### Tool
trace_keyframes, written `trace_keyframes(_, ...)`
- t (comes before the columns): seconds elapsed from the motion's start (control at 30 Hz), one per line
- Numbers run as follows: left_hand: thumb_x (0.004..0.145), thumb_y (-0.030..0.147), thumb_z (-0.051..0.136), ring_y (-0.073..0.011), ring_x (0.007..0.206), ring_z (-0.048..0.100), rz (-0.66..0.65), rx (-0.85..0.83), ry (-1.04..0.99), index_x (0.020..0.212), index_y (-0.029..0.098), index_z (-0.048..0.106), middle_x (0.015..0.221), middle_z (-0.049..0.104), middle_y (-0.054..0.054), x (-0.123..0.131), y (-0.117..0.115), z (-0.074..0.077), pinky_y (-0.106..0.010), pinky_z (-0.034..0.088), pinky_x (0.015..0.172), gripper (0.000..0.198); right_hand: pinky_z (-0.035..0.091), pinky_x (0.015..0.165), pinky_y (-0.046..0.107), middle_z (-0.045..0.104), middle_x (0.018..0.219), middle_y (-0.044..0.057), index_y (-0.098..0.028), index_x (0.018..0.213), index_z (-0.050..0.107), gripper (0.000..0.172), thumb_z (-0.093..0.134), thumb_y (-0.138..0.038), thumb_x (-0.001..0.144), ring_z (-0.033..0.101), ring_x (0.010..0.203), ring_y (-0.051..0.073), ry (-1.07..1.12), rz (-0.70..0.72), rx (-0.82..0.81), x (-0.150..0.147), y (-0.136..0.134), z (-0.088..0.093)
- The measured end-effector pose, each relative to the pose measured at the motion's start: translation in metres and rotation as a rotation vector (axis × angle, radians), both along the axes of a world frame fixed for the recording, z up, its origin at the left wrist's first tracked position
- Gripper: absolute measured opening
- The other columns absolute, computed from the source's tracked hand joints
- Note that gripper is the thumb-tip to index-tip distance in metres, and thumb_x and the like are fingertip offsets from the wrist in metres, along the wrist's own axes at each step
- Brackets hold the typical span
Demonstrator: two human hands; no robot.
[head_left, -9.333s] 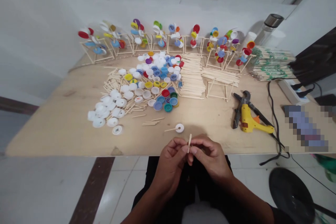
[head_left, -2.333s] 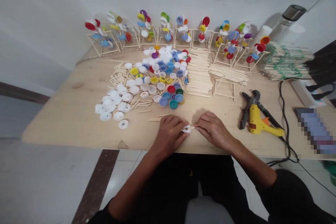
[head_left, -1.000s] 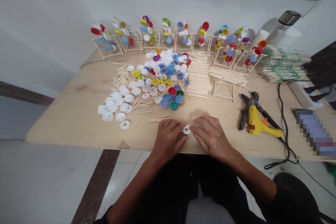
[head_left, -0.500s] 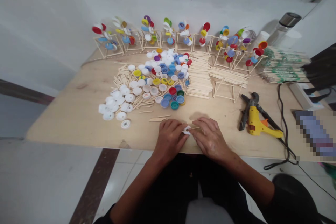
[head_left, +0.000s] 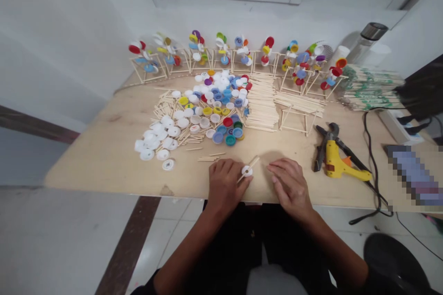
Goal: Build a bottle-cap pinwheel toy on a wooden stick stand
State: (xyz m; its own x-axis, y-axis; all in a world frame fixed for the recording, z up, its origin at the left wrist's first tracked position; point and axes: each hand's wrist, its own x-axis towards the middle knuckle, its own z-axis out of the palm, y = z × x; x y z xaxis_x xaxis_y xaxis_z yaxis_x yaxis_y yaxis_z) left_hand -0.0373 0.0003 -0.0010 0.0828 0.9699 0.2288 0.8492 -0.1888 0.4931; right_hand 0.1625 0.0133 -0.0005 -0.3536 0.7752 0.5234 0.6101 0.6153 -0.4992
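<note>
Near the table's front edge, my left hand has its fingertips closed on a small white disc with a brownish centre. A thin wooden stick slants across the disc toward the upper right. The grip itself is partly hidden by the fingers. To the right of it, my right hand is apart from the disc and holds nothing, its thumb separated from the extended fingers. Beyond the left hand lie a few short sticks and a white bottle cap with a printed mark.
Coloured bottle caps and white discs are piled left of centre beside stacked sticks. Stick frames with cap wheels line the wall. On the right are a yellow glue gun, black-handled cutters, a power strip and a phone.
My right hand has let go of the stick and moved right, its fingers opening. The disc and stick are now more exposed beside my left hand. The camera view has shifted slightly.
</note>
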Motion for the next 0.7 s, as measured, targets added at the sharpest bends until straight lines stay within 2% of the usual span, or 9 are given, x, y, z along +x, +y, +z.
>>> trace_keyframes(0.1,0.082,0.032,0.061,-0.025,0.09,0.059,0.047,0.0,-0.025,0.094,0.02,0.064,0.089,0.07,-0.006,0.004,-0.008,0.0,-0.04,0.038,0.083,0.017,0.047,0.088,0.045,0.068,0.104,0.009,-0.021,0.113,0.065,0.03,0.051,-0.014,0.087,0.058,0.102,0.025,0.021,-0.03,-0.011,0.002,-0.007,-0.006)
trace_keyframes(0.3,0.089,0.019,0.045,-0.022,0.091,0.062,0.078,0.04,-0.127,0.116,0.017,0.055,0.095,0.071,-0.006,-0.001,-0.019,-0.006,-0.039,0.041,0.085,0.029,0.046,0.089,0.045,0.07,0.1,0.008,-0.02,0.113,0.063,0.029,0.048,-0.017,0.087,0.061,0.099,0.024,-0.031,-0.03,-0.093,-0.006,-0.017,-0.014)
trace_keyframes(0.47,0.088,0.016,0.043,-0.0222,0.095,0.062,0.05,0.068,-0.107,0.116,0.017,0.055,0.105,0.071,-0.008,0.003,-0.023,-0.009,-0.04,0.043,0.086,0.031,0.042,0.094,0.046,0.068,0.109,0.011,-0.017,0.118,0.058,0.033,0.046,-0.02,0.088,0.057,0.108,0.026,-0.096,-0.042,-0.108,-0.021,-0.021,-0.022)
trace_keyframes(0.7,0.086,0.014,0.045,-0.0223,0.092,0.063,0.036,0.117,-0.092,0.116,0.017,0.054,0.102,0.071,-0.008,0.008,-0.028,-0.009,-0.039,0.045,0.083,0.032,0.04,0.095,0.045,0.068,0.109,0.012,-0.015,0.116,0.058,0.031,0.043,-0.015,0.088,0.057,0.106,0.025,-0.117,-0.045,-0.083,-0.035,-0.015,-0.022)
